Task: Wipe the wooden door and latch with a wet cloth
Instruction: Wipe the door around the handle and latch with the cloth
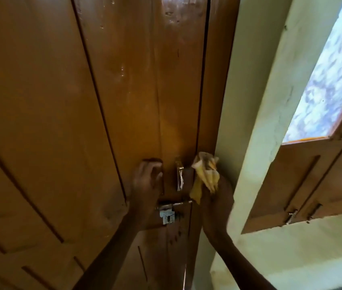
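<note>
The brown wooden door [82,101] fills the left and middle of the view, with wet streaks shining near its top. My left hand [147,178] rests flat against the door, fingers spread, just left of the brass pull handle [179,174]. A metal slide latch [169,213] sits below the handle, partly behind my left wrist. My right hand [216,197] grips a crumpled yellow cloth [204,174] and holds it against the door's right edge, beside the handle and above the latch.
The pale green wall and door frame [256,101] run down right of the door. A wooden window shutter [304,185] with small metal latches hangs open at the right, under a frosted patterned pane [329,80].
</note>
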A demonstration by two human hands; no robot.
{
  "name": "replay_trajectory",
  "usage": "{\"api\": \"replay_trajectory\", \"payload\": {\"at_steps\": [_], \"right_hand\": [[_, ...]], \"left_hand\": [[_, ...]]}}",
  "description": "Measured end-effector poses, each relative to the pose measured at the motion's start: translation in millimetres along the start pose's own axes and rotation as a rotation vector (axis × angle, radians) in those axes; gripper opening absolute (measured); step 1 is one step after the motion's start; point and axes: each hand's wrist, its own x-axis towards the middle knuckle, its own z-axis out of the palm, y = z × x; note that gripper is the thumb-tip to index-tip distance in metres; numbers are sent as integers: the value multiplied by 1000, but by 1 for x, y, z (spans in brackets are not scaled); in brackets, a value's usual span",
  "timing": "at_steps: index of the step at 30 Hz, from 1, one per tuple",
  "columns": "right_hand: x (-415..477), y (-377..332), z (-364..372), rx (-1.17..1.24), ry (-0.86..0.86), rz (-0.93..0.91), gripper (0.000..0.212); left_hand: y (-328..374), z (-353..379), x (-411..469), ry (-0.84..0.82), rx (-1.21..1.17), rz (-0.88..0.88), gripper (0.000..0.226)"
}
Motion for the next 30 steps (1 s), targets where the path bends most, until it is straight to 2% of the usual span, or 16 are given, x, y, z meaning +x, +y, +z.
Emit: {"api": "replay_trajectory", "payload": {"at_steps": [2,4,7,9,10,13,17,19,21,24,27,30], "right_hand": [[7,9,28,-34,-121,-124,54],[5,19,55,-200,-229,-300,55],[-3,38,72,-444,-238,-446,78],[-6,52,73,-446,-221,-473,91],[-8,60,72,-422,-214,-491,87],[-22,87,65,-374,-225,-545,57],[-3,61,69,-329,-206,-574,46],[13,45,74,-344,-151,-586,49],[1,60,73,-344,-154,-594,47],[-36,106,64,-349,-246,-520,80],[-29,100,61,-302,-275,-432,71],[3,61,64,-203,-185,-509,54]], "left_hand": [[-14,3,0,51,311,167,37],[-30,3,3,21,606,259,57],[-47,3,4,-70,762,323,74],[-54,4,1,-80,804,361,75],[-56,5,2,-73,811,368,76],[-61,8,5,-74,811,380,86],[-62,10,6,-50,839,390,89],[-62,10,5,-49,839,394,88],[-63,9,3,-58,819,395,89],[-64,8,5,-62,808,394,92],[-65,8,6,-51,815,405,93],[-64,11,5,-47,808,405,91]]}}
